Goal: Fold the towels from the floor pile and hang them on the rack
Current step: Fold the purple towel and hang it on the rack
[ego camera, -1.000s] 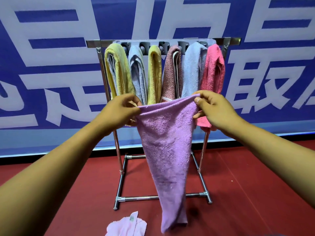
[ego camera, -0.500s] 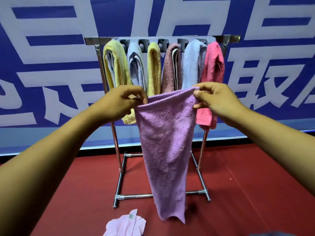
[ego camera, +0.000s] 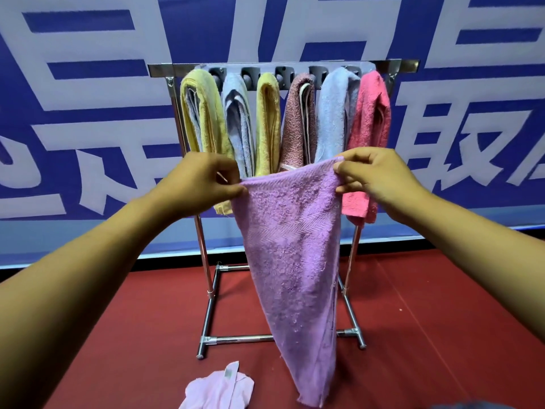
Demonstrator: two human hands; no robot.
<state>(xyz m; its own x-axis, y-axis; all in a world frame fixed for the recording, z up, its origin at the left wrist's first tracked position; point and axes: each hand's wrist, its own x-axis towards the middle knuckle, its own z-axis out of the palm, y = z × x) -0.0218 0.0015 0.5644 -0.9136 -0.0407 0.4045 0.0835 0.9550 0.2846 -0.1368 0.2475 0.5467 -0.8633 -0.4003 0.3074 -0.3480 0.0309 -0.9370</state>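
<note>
A purple towel (ego camera: 292, 246) hangs in front of me, narrowing to a point just above the red floor. My left hand (ego camera: 194, 184) pinches its top left corner and my right hand (ego camera: 374, 175) pinches its top right corner, holding the top edge stretched level. Behind it stands the metal rack (ego camera: 206, 261), with several folded towels over its top bar: yellow (ego camera: 203, 113), light blue (ego camera: 239, 122), yellow, dusty pink (ego camera: 298, 119), light blue and bright pink (ego camera: 368, 128). A pale pink towel (ego camera: 218, 391) lies crumpled on the floor at the bottom.
A blue banner with large white characters (ego camera: 88, 84) covers the wall behind the rack. The rack's base bars (ego camera: 241, 338) rest on the red floor (ego camera: 442, 335), which stretches out on both sides.
Both hands stay pinching the towel's top corners and have drawn slightly further apart, pulling the top edge tighter. The towel's lower tip has lifted a little off the floor.
</note>
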